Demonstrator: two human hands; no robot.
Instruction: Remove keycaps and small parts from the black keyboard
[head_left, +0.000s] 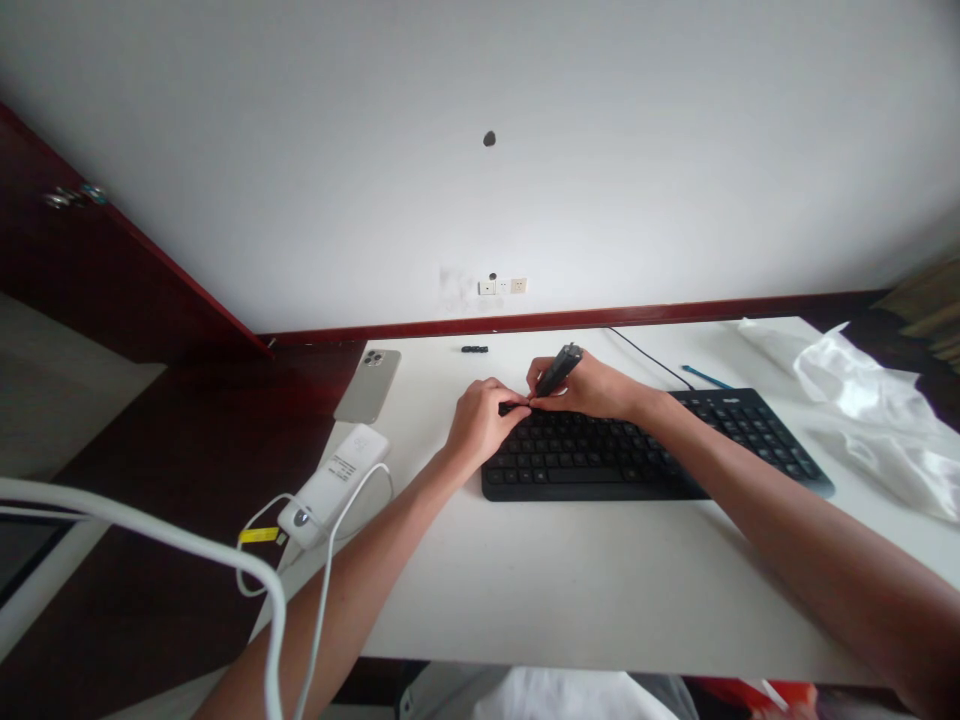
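Note:
A black keyboard (pixel 592 475) lies on the white table. At its upper left corner, my left hand (pixel 486 420) is closed, thumb and forefinger pinched together; what is between them is too small and dark to make out. My right hand (pixel 592 385) grips a thick black pen-shaped tool (pixel 559 370), tilted with its upper end to the right. The tool's lower end is hidden by the fingers, which meet the left fingertips over the keys. Beyond my hands, a short row of small black pieces (pixel 475 349) rests near the table's far edge.
Left on the table are a phone (pixel 367 386) and a white power bank (pixel 341 480) with a white cable (pixel 330 560). Behind the keyboard lie its black cable (pixel 649 358) and a thin blue stick (pixel 705 376). Clear plastic wrapping (pixel 862 390) covers the right side.

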